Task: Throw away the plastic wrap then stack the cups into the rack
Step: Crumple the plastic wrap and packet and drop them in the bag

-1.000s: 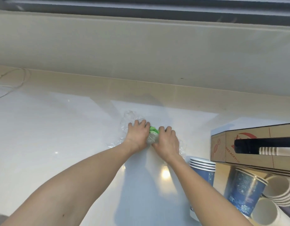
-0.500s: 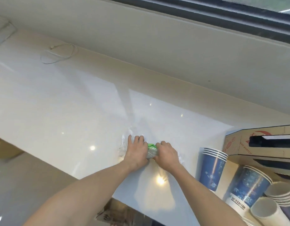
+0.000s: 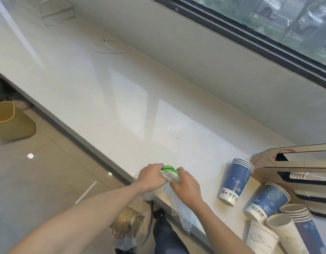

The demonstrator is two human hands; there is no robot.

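Note:
Both hands grip a crumpled clear plastic wrap (image 3: 170,174) with a green printed end, held just above the white counter's front edge. My left hand (image 3: 152,176) closes on its left side, my right hand (image 3: 186,184) on its right. A loose tail of the wrap (image 3: 184,215) hangs down under my right forearm. Stacks of blue paper cups (image 3: 236,181) (image 3: 265,200) stand at the right, with more cups (image 3: 294,224) lying beside them. The cardboard cup rack (image 3: 294,162) lies at the far right with white cups inside its slots.
A yellow-brown bin (image 3: 10,121) stands on the floor at the far left. A bag with a round object (image 3: 129,222) sits on the floor under my arms. A thin wire loop (image 3: 112,47) lies far back on the white counter (image 3: 107,92). A window runs along the top right.
The hands have lifted the bunched wrap off the counter and drawn it back to the front edge. The view has swung left, bringing the floor and bin into sight.

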